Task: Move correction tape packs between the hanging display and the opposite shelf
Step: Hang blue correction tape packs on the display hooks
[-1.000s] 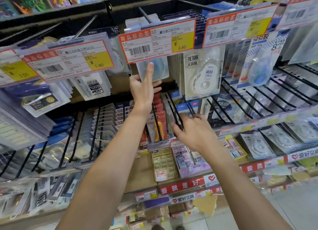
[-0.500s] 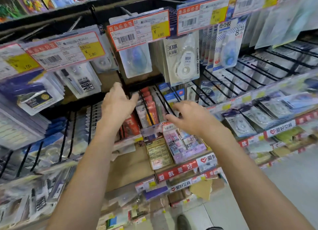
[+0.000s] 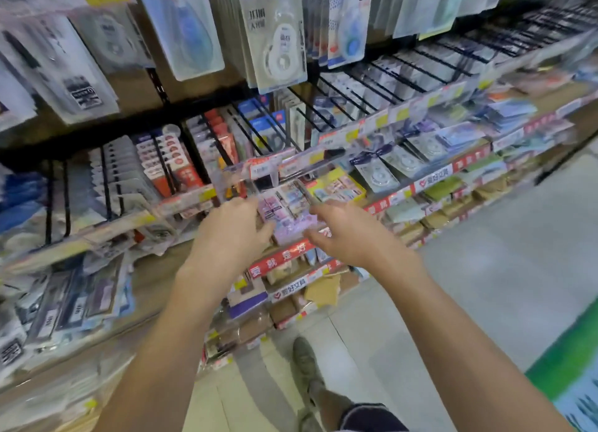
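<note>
stationery aisle, blurred frame. left hand lowered before shelf edge, fingers loosely curled, apparently holding nothing. correction tape packs hang on hooks of hanging display above, more lie on lower shelf. right hand reaches toward lilac packets, fingers loose, grip unclear. no pack in hand; transfer judged pending.

correction tape packs | clear blisters, white dispensers | hanging upright on display hooks
</note>
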Demonstrator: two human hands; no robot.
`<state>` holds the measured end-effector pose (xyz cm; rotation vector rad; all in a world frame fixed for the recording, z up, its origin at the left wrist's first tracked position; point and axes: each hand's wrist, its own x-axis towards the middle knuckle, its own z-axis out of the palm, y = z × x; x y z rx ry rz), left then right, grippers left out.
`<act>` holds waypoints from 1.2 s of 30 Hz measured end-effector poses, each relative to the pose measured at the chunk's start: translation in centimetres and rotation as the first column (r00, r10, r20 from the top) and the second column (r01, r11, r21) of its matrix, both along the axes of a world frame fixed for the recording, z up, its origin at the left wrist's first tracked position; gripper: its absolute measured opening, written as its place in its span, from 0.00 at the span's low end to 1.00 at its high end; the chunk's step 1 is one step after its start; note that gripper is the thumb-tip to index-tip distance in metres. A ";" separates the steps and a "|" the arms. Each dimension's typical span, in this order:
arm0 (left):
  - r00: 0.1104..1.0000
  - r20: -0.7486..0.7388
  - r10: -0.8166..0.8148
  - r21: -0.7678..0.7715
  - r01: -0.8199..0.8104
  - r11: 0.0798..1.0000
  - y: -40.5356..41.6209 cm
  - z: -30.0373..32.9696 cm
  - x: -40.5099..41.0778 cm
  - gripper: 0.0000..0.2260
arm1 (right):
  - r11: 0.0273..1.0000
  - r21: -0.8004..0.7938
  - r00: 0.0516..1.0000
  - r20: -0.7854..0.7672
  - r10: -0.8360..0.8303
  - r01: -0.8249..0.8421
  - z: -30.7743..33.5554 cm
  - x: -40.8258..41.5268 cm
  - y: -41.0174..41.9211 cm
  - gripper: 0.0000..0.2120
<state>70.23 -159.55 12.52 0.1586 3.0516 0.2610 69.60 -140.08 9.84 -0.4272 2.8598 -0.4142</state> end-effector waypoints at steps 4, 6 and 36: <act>0.987 0.150 -0.060 -0.093 0.074 0.993 1.5 -2.0 1.4 0.18 | 0.998 0.005 0.996 0.054 -0.065 0.065 -1.7 2.9 2.4 0.19; 0.982 0.161 -0.095 -0.092 0.111 0.990 2.4 -2.6 1.6 0.16 | 0.994 -0.007 0.992 0.067 -0.105 0.106 -2.1 3.9 3.7 0.20; 0.686 0.203 -0.698 -0.098 0.724 0.683 58.0 -4.0 -8.2 0.18 | 0.711 0.016 0.691 0.222 -0.688 0.703 -6.6 5.4 51.4 0.24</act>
